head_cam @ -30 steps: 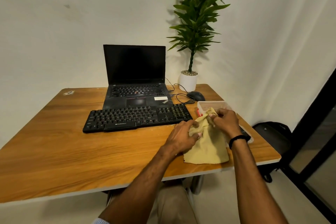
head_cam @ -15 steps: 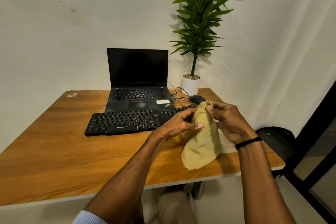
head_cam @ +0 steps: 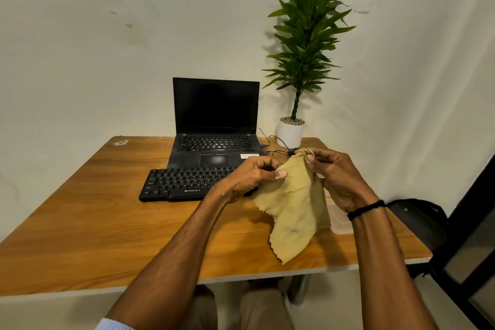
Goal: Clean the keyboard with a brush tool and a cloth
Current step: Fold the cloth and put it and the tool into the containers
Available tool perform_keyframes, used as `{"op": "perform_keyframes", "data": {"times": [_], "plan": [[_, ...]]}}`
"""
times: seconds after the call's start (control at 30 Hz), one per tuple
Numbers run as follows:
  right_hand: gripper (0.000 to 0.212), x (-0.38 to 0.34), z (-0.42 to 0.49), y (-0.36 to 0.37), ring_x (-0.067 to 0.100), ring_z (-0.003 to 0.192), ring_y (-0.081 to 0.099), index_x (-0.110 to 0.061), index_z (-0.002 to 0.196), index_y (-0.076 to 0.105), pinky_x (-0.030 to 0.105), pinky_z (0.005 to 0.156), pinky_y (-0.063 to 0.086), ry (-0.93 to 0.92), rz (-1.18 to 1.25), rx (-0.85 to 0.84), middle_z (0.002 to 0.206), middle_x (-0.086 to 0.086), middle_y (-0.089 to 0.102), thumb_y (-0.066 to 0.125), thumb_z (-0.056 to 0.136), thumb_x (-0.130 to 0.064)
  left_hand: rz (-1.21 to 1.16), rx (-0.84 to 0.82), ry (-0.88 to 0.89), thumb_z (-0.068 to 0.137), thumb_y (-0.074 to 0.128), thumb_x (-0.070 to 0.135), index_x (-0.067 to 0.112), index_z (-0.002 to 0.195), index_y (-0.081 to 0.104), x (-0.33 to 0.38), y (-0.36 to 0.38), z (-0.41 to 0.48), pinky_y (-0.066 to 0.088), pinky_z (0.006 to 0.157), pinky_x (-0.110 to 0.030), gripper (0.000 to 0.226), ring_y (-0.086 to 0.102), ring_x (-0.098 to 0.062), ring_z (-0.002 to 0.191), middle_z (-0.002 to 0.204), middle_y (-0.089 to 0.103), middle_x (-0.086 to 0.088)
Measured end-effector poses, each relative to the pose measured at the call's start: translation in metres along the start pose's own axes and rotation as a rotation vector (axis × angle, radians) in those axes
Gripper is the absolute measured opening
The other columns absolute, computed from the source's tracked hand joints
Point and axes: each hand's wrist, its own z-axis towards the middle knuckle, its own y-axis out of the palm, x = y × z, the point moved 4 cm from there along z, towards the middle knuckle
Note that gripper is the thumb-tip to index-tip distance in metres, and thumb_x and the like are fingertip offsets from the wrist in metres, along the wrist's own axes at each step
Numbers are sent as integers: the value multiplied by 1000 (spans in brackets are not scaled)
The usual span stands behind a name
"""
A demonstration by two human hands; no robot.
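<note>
looked down on a wooden table [head_cam: 93, 222]. noted a potted plant [head_cam: 302, 43] at its far right corner, just beside an open black laptop [head_cam: 215, 107] with a dark screen. found the black zebronics keyboard [head_cam: 184, 182] flat on the table, right in front of the laptop. saw the tan cloth [head_cam: 294, 209] held up over the table's right side, hanging loose near the keyboard's right end. caught the left hand [head_cam: 249, 177] pinching its left edge and the right hand [head_cam: 337, 177] pinching its top corner.
</note>
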Motion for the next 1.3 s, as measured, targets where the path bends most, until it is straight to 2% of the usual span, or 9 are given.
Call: {"op": "perform_keyframes", "data": {"times": [0.13, 0.27, 0.53, 0.67, 0.77, 0.97, 1.1, 1.23, 1.3], "plan": [[18, 2, 4, 7, 22, 92, 57, -8, 100, 73, 38, 77, 43, 10, -120, 6, 99, 8, 70, 58, 98, -18, -7, 18, -11, 97, 67, 8, 15, 89, 63, 4, -10, -9, 52, 62, -21, 11, 64, -9, 75, 82, 70, 8], [22, -3, 8, 15, 21, 91, 59, -4, 104, 69, 31, 72, 50, -5, -63, 65, 99, 10, 67, 53, 101, -19, 6, 56, -59, 92, 74, 5, 10, 116, 64, 8, -21, -15, 52, 66, -23, 27, 67, -13, 81, 95, 73, -4], [17, -15, 21, 42, 12, 87, 63, -11, 104, 71, 25, 69, 53, -142, 14, 178, 95, 2, 71, 55, 100, -12, 547, 366, 72, 103, 61, 17, 15, 118, 70, 52, -67, -20, 57, 87, -31, 18, 64, -18, 102, 110, 67, -2], [18, -15, 21, 52, 9, 82, 66, -7, 106, 70, 25, 65, 53, -152, 86, 189, 91, -1, 72, 54, 100, -12, 722, 430, 143, 104, 59, 18, 17, 126, 70, 70, -76, -26, 44, 82, -12, 24, 57, -8, 106, 116, 67, 5], [16, -10, 21, 52, 20, 84, 63, -9, 102, 72, 36, 67, 51, -107, 64, 178, 93, 7, 72, 57, 99, -15, 768, 437, 167, 105, 58, 19, 14, 128, 70, 78, -80, -32, 39, 77, -5, 26, 56, -5, 103, 114, 66, 5], [16, -13, 23, 55, 19, 83, 67, -12, 93, 74, 38, 79, 57, -58, -50, 154, 86, 4, 75, 59, 98, -13, 865, 353, 109, 105, 59, 19, 12, 126, 70, 82, -87, -33, 50, 93, -28, 25, 61, -13, 107, 116, 69, -2], [15, -17, 25, 60, 16, 90, 68, -11, 104, 73, 33, 83, 58, -99, 13, 201, 95, 2, 75, 59, 98, -11, 865, 423, 191, 104, 59, 19, 14, 126, 70, 87, -88, -33, 50, 97, -31, 25, 59, -13, 109, 119, 68, -2], [17, -15, 17, 58, 16, 99, 67, -10, 108, 72, 30, 88, 56, -164, 19, 84, 101, 2, 73, 60, 96, -10, 880, 462, 286, 103, 60, 18, 16, 124, 72, 89, -90, -43, 46, 86, -19, 24, 57, -8, 104, 114, 66, 3], [17, -2, 5, 55, 18, 102, 63, -14, 104, 74, 31, 87, 54, -105, -97, -72, 103, 1, 72, 60, 95, -9, 859, 374, 194, 103, 60, 18, 17, 125, 71, 75, -89, -54, 44, 79, -13, 24, 56, -3, 99, 113, 63, 9]]}}
